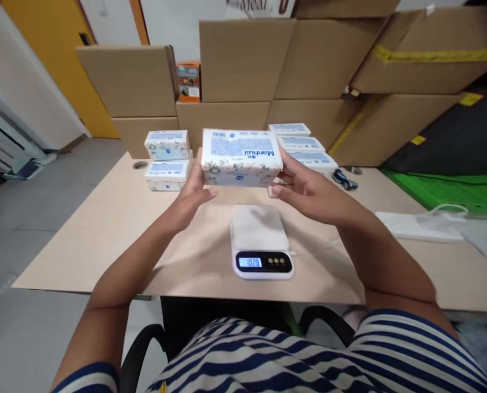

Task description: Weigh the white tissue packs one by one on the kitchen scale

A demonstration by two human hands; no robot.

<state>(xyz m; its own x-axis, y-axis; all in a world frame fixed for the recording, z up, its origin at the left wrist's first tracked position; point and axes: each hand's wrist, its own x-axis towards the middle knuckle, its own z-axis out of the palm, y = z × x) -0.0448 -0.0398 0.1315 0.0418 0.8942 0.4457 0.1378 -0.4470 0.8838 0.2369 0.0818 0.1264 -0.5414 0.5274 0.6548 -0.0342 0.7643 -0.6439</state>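
Observation:
Between my two hands I hold a white tissue pack (241,155) with blue print and a flower pattern, raised above the table. My left hand (195,183) grips its left end, thumb toward me. At the opposite end, my right hand (303,183) closes on the pack with the fingers around its side. Below and nearer to me lies a white digital scale (260,232), its plate bare and its lit display (250,262) reading what looks like 1028. Two similar tissue packs (166,176) are stacked on the left. Several more packs (304,143) stand at the right, partly behind my right hand.
Cardboard boxes (243,60) form a wall along the back of the wooden table (104,240). A dark blue strap-like item (344,179) lies right of the packs. Farther right are a white power strip (419,226) and a green surface (444,191).

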